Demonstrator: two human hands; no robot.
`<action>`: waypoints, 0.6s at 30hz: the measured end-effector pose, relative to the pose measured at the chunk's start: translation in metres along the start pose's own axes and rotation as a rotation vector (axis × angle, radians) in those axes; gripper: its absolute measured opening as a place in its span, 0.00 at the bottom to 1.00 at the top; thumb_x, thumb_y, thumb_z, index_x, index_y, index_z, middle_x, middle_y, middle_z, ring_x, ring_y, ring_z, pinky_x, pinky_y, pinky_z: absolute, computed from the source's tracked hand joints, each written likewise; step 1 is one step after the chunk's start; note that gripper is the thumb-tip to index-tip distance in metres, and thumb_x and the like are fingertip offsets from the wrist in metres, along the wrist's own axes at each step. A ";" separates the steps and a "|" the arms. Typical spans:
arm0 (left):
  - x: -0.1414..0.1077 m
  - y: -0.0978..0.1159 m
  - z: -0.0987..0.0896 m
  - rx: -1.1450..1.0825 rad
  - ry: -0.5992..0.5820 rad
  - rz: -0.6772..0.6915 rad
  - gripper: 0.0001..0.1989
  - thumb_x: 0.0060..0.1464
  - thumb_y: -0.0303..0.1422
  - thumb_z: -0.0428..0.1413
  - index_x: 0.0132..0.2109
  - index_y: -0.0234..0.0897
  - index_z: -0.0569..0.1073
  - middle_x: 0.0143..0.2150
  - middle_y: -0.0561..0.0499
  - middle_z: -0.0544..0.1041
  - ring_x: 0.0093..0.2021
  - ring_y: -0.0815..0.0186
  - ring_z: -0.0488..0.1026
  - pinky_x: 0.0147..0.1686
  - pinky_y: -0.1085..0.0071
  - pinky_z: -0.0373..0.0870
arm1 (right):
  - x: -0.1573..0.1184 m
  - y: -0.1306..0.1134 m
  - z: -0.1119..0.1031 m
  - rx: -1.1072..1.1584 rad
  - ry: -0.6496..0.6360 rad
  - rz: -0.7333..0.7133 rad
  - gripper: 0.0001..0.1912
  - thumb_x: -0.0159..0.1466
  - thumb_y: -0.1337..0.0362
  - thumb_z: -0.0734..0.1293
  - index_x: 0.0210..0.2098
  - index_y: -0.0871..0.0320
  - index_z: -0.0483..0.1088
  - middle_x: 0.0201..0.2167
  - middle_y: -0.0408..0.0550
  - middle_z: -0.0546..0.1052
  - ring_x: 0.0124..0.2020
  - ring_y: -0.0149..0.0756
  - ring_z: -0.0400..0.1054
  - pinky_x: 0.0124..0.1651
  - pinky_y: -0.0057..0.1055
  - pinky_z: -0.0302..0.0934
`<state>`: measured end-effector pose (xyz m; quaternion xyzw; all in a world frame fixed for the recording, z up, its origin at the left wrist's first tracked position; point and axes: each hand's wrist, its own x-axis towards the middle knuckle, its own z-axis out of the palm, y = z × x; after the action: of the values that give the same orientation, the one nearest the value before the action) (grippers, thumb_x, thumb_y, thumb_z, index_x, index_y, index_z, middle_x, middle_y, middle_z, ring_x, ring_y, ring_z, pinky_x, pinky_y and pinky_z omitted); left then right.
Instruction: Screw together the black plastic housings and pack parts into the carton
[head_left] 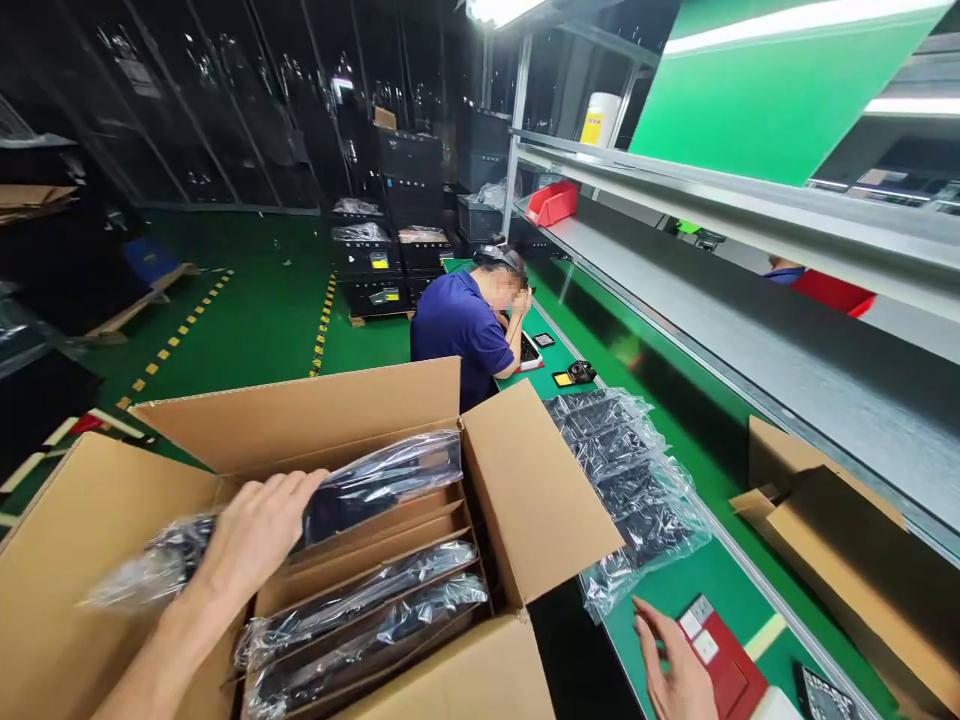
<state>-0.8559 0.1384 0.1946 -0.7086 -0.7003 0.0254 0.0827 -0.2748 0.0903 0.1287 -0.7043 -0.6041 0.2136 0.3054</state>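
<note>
My left hand is closed on a dark flat panel in a clear plastic bag, at the top of an open cardboard box. The panel's left end and loose plastic stick out past my wrist. Below it in the box, cardboard dividers separate more bagged dark panels. At the lower right, my right hand holds nothing, its fingers apart, over the green bench beside a red object with white labels.
Several bagged panels lie in an overlapping row on the bench. A co-worker leans over the bench farther back. A brown carton stands at the right under a metal shelf. Black crates are stacked behind.
</note>
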 end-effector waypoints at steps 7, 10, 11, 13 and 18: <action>-0.023 0.097 -0.133 -0.057 0.463 0.454 0.25 0.66 0.23 0.43 0.65 0.39 0.69 0.54 0.45 0.79 0.51 0.52 0.74 0.58 0.49 0.65 | -0.003 -0.168 -0.023 -0.343 0.203 -0.888 0.36 0.65 0.59 0.69 0.70 0.57 0.60 0.63 0.60 0.72 0.62 0.52 0.69 0.57 0.45 0.72; -0.014 0.169 -0.152 -0.264 0.534 0.695 0.21 0.69 0.28 0.45 0.64 0.41 0.70 0.52 0.46 0.80 0.51 0.57 0.76 0.63 0.53 0.65 | 0.000 -0.176 -0.040 -0.419 -0.012 -0.886 0.36 0.65 0.62 0.64 0.71 0.56 0.57 0.60 0.55 0.76 0.51 0.47 0.77 0.45 0.38 0.76; -0.009 0.189 -0.156 -0.323 0.566 0.769 0.20 0.70 0.28 0.45 0.63 0.40 0.72 0.51 0.46 0.80 0.53 0.57 0.76 0.63 0.56 0.67 | 0.001 -0.165 -0.045 -0.397 -0.079 -0.808 0.34 0.64 0.67 0.62 0.70 0.53 0.59 0.57 0.52 0.79 0.47 0.44 0.79 0.41 0.34 0.76; 0.000 0.218 -0.160 -0.386 0.604 0.849 0.19 0.70 0.27 0.46 0.60 0.39 0.74 0.53 0.45 0.80 0.61 0.56 0.73 0.63 0.57 0.69 | 0.001 -0.126 -0.052 -0.300 -0.182 -0.566 0.35 0.61 0.74 0.57 0.65 0.45 0.66 0.51 0.44 0.82 0.43 0.38 0.80 0.36 0.29 0.74; 0.010 0.237 -0.136 -0.618 0.628 0.660 0.17 0.65 0.23 0.56 0.59 0.38 0.74 0.58 0.42 0.76 0.67 0.54 0.67 0.61 0.57 0.72 | 0.001 -0.003 -0.055 0.084 -0.083 0.205 0.22 0.63 0.60 0.63 0.56 0.47 0.74 0.47 0.43 0.83 0.41 0.42 0.79 0.36 0.30 0.72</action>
<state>-0.6005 0.1359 0.2929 -0.8554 -0.3572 -0.3696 0.0633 -0.2401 0.0816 0.1711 -0.7395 -0.5317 0.2977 0.2860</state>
